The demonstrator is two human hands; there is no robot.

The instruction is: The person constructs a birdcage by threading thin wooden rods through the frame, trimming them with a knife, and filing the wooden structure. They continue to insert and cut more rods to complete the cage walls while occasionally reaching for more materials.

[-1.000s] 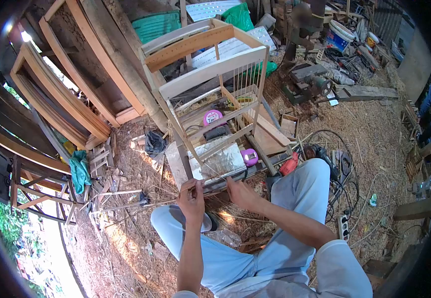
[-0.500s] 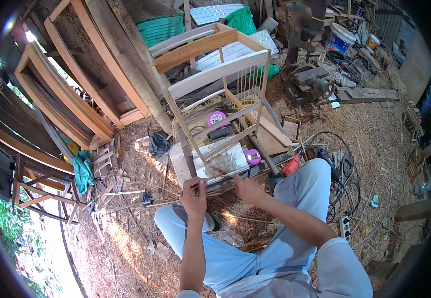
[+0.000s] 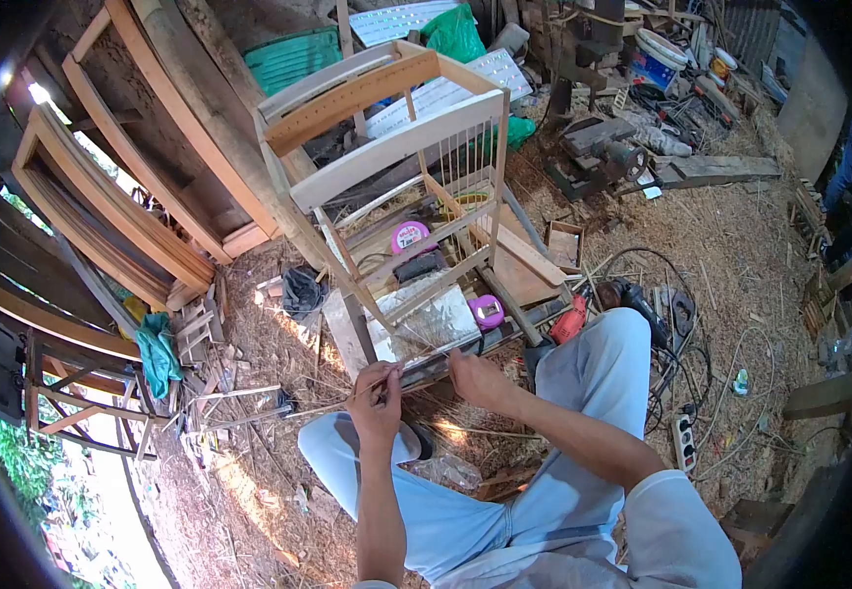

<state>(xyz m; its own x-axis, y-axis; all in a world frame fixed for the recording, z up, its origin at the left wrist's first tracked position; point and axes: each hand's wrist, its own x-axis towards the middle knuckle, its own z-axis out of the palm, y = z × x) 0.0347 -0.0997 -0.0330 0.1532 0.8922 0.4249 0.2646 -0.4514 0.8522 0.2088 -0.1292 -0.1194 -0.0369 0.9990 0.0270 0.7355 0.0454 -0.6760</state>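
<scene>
My left hand is closed, its thumb and fingers pinched on a thin, light strip at the near edge of the low workbench. Just to its right, my right hand is closed too; what it grips is too small to make out. Beyond both hands, a wooden chair frame with slender spindles stands over the bench. A pale board lies under its lower rails. A purple tape measure sits right of the board, and a round pink item is farther back beside a dark block.
Curved wooden frames lean at the left. A red power tool with black cables lies by my right knee. A power strip is at the right. A machine vise stands behind, amid shavings and scraps.
The whole view has shifted slightly, so the chair frame appears farther left. My hands stay close together near the bench edge, with the right hand slightly farther left in view.
</scene>
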